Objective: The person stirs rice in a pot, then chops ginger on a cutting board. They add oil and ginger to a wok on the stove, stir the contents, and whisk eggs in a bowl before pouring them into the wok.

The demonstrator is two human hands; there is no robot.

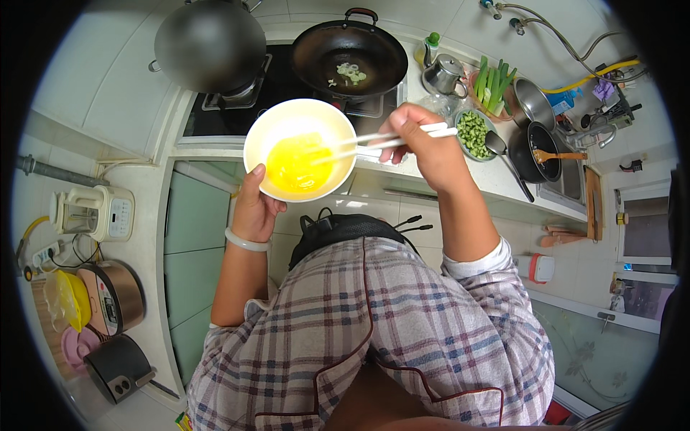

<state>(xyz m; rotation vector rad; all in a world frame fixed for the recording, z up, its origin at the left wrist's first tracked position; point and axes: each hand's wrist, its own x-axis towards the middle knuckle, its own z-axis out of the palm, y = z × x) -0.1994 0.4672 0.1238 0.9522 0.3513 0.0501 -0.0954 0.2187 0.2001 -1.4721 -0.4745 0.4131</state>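
My left hand point(255, 210) grips the rim of a white bowl point(259, 124), with the thumb over its edge. Beaten egg point(291, 167), bright yellow, lies in the bowl, which is tilted above the front of the cooktop. Between the fingers of my right hand point(420, 134) is a pair of white chopsticks point(388, 141). Their tips are in the egg and look blurred. Beyond the bowl, a black wok point(318, 51) sits on the right burner, with sliced scallion point(351, 74) at its bottom.
On the left burner stands another pan point(210, 48), its surface blurred. Rightward on the counter are a metal kettle point(444, 75), a bowl of diced green vegetable point(473, 134), scallion stalks point(493, 81), a ladle point(509, 161) and a black pot point(520, 153). A rice cooker point(116, 296) stands left.
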